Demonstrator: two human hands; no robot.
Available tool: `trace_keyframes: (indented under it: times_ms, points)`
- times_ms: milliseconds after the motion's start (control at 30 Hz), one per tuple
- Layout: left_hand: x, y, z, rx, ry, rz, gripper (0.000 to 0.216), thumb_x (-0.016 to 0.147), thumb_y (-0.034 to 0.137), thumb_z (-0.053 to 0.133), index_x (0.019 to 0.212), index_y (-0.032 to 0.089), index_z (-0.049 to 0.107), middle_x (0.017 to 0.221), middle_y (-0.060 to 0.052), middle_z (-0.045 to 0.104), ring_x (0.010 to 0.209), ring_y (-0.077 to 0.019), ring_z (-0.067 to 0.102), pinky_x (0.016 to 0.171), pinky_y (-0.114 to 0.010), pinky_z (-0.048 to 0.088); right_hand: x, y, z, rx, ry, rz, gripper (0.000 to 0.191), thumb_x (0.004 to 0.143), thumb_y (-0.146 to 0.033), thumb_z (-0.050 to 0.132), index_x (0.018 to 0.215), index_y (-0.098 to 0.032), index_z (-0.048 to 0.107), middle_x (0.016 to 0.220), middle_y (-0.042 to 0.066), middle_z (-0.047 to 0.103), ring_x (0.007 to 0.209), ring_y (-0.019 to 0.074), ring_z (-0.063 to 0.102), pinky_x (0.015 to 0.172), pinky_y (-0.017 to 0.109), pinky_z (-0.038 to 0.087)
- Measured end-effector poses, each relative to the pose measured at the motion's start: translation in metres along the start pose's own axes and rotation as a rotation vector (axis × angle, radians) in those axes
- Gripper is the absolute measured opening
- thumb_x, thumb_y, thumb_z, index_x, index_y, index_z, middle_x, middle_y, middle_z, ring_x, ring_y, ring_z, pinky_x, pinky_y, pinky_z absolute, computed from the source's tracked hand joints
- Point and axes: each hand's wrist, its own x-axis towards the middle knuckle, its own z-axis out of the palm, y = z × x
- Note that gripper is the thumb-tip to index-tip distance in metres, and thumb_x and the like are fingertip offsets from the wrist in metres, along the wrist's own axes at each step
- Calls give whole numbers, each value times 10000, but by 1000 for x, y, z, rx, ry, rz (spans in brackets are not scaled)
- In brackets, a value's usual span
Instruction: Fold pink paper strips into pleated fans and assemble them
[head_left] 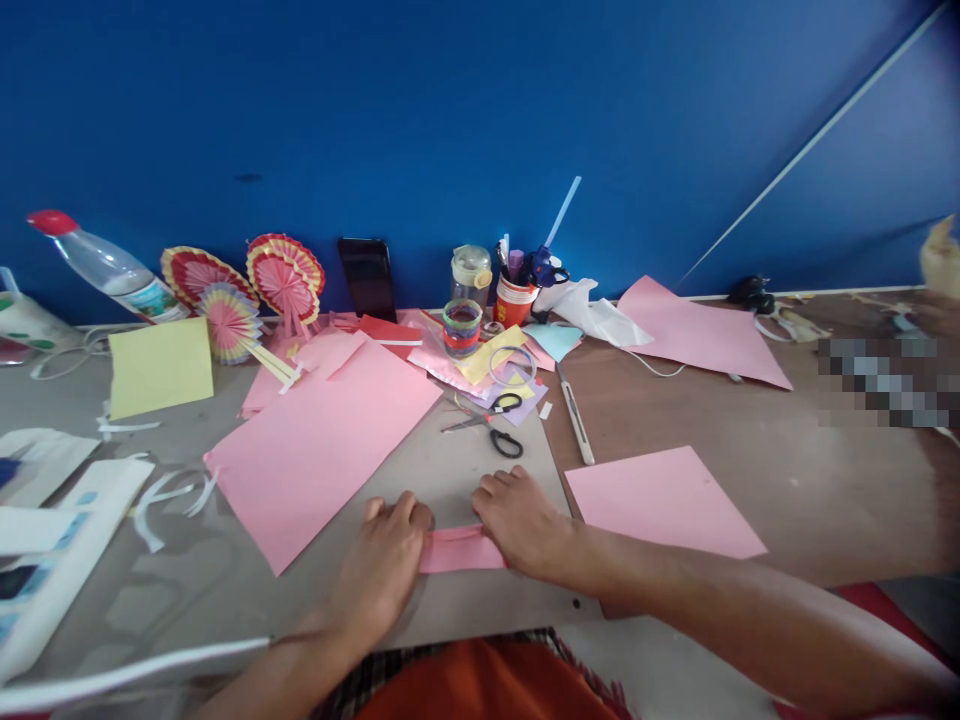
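A folded strip of pink paper (459, 550) lies on the grey board at the near edge. My left hand (386, 565) presses down on the strip's left end, fingers curled over it. My right hand (521, 520) lies flat on its right end, fingers pointing away from me. Only the middle of the strip shows between the two hands. Black-handled scissors (496, 422) lie just beyond my right hand.
A large pink sheet (330, 440) lies left of the hands, another pink sheet (660, 500) to the right. A white cutter (576, 420), tape rolls (462, 328), a red cup of pens (514, 298), paper fans (285, 275), a yellow sheet (160, 366) and a bottle (105, 265) sit farther back.
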Motion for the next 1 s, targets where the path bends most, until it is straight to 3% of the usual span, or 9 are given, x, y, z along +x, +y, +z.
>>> trace_keyframes:
  times_ms: [233,400,533,667,733,867,1000]
  points:
    - [-3,6,3,46,14,25,322,871,27,311,886,160,604,911,-75,579,826,-222,562,814,-406,333,-5,-2,2,15,-6,-2,148,793,-218,556,878,-121,628,942,125,623,856,242,558,735,368,359]
    - [-6,7,4,53,89,-11,311,862,4,322,861,171,584,853,-37,585,765,-187,562,867,-411,293,-12,-1,9,-101,154,-122,94,775,-127,525,838,-120,595,883,119,581,836,232,494,765,378,309]
    - [-2,-1,-1,15,264,-31,290,863,6,350,893,189,573,796,-10,574,757,-171,557,854,-384,272,-10,4,7,-115,342,-130,101,824,-94,479,816,-143,567,797,76,568,757,202,457,743,358,278]
    - [6,-10,-16,57,487,-87,222,894,97,398,888,208,590,813,-27,585,789,-188,549,827,-387,253,-3,11,-16,-114,557,-54,207,861,-61,421,987,-137,566,761,47,555,724,192,439,730,350,258]
    - [9,-11,-23,80,548,-119,225,904,119,392,892,214,596,877,-40,608,817,-194,544,825,-394,243,-1,13,-27,-127,581,-38,188,872,-77,416,940,-150,575,779,52,552,751,196,441,745,354,251]
    - [6,-8,-20,92,480,-137,264,909,107,356,920,226,591,973,-48,618,874,-199,530,842,-400,238,-2,15,-23,-159,538,-25,179,885,-120,426,825,-166,589,858,81,550,829,216,439,778,365,240]
    - [-5,-5,5,73,345,-91,300,887,57,346,923,227,591,968,-46,623,899,-204,525,879,-407,245,-5,12,16,-148,508,-49,165,875,-111,444,799,-162,581,837,79,549,822,216,436,834,390,235]
